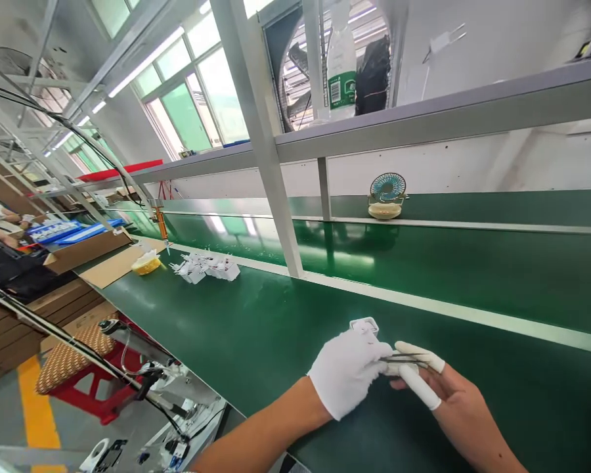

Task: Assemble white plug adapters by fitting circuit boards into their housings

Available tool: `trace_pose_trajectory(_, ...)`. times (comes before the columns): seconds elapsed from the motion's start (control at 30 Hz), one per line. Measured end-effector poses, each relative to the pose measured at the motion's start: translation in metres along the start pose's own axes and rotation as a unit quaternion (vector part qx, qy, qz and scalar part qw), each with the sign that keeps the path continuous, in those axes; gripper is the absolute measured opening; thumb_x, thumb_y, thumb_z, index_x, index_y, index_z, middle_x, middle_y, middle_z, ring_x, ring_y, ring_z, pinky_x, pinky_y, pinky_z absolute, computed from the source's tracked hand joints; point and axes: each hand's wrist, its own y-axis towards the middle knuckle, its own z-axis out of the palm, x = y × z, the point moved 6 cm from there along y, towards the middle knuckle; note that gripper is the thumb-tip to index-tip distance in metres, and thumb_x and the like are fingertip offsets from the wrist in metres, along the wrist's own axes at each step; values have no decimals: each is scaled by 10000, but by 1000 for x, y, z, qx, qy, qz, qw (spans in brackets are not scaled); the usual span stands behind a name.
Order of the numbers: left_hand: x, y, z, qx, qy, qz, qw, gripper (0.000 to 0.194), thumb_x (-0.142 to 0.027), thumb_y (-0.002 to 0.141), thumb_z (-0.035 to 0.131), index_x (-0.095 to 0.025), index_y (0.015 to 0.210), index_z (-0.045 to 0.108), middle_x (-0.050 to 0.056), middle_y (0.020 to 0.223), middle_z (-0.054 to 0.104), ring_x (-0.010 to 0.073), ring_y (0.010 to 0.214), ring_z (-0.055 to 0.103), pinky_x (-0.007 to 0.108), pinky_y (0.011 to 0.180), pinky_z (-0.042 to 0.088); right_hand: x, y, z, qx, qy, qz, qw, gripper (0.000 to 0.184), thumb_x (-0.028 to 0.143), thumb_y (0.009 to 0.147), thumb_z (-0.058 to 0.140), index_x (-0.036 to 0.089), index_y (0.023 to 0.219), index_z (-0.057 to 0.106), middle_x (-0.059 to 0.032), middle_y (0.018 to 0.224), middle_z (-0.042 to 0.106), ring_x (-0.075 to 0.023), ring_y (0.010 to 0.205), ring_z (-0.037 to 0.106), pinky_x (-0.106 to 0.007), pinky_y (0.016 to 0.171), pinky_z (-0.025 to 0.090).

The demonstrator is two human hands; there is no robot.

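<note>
My left hand, in a white glove, is closed around a small white plastic housing, whose squared end pokes out above the knuckles. With white finger cots on some fingers, my right hand pinches a pair of thin metal tweezers. The tweezers point left, and their tips reach the fingers of the glove; what they touch there is hidden. Both hands are close together over the green work surface. Further left on that surface lies a pile of white plastic parts with prongs.
A yellow tub stands left of the pile, near a hanging orange screwdriver. A white post rises from the bench. Beyond are a small fan and, on the shelf, a plastic bottle. A red stool stands lower left.
</note>
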Motion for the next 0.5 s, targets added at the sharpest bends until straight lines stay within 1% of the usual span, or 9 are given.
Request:
trace_pose_trajectory(0.07, 22, -1, -17, -45, 22, -18, 999, 166, -329, 972, 613, -312, 1035, 765, 15, 855, 685, 185, 841, 612, 285, 744, 463, 5, -4, 4, -23, -30, -11, 999, 538, 569, 772, 770, 224, 1183, 737, -114, 1016, 797, -290, 857, 782, -371, 802, 670)
trace_pose_trajectory(0.1, 40, -3, -27, -80, 19, -49, 995, 167, -327, 957, 632, -315, 1049, 771, 23, 862, 690, 193, 859, 619, 292, 761, 480, 7, -6, 7, -35, -43, -13, 998, 524, 569, 787, 750, 224, 1180, 738, -113, 1027, 797, -285, 871, 781, -364, 807, 667)
trace_pose_trajectory(0.17, 85, -12, -50, -176, -6, -143, 974, 218, -301, 919, 673, -307, 1122, 753, 33, 992, 716, 200, 946, 644, 312, 854, 515, 10, -9, 11, -55, -65, -8, 996, 495, 560, 821, 706, 229, 1188, 735, -106, 1039, 797, -272, 894, 779, -357, 821, 660)
trace_pose_trajectory(0.2, 112, -19, -58, -202, -22, -196, 959, 244, -300, 907, 679, -300, 1143, 739, 24, 1032, 720, 183, 923, 658, 303, 856, 533, 11, -10, 12, -63, -74, -4, 995, 481, 554, 835, 686, 233, 1191, 733, -102, 1041, 797, -268, 904, 778, -356, 828, 656)
trace_pose_trajectory(0.27, 158, -29, -69, -208, -15, -240, 948, 275, -260, 917, 626, -247, 1178, 709, 29, 986, 724, 167, 830, 669, 306, 823, 557, 11, -12, 13, -72, -83, 1, 994, 465, 543, 843, 671, 241, 1192, 733, -97, 1042, 797, -268, 923, 777, -358, 844, 649)
trace_pose_trajectory(0.3, 181, -35, -75, -209, -6, -258, 943, 286, -230, 916, 601, -225, 1184, 699, 29, 960, 723, 166, 815, 670, 311, 833, 559, 11, -11, 13, -75, -85, 0, 994, 461, 539, 839, 673, 244, 1188, 734, -95, 1040, 797, -270, 931, 776, -361, 854, 645)
trace_pose_trajectory(0.37, 222, -48, -85, -210, 18, -295, 932, 304, -172, 886, 591, -195, 1170, 697, 38, 958, 721, 174, 848, 676, 321, 880, 550, 11, -10, 12, -78, -87, -4, 993, 453, 533, 831, 680, 245, 1175, 739, -93, 1034, 798, -272, 936, 776, -369, 879, 637)
trace_pose_trajectory(0.43, 257, -61, -93, -202, 44, -330, 921, 307, -124, 862, 576, -179, 1135, 706, 52, 963, 718, 189, 875, 682, 328, 886, 542, 10, -9, 11, -77, -91, -5, 993, 443, 525, 829, 681, 243, 1166, 741, -90, 1031, 799, -270, 930, 777, -378, 903, 628)
trace_pose_trajectory(0.5, 283, -72, -96, -188, 64, -355, 913, 308, -109, 856, 573, -180, 1122, 711, 60, 988, 718, 200, 904, 687, 331, 900, 533, 9, -7, 11, -74, -94, -5, 993, 437, 519, 830, 677, 242, 1163, 740, -88, 1032, 800, -266, 928, 777, -383, 926, 619)
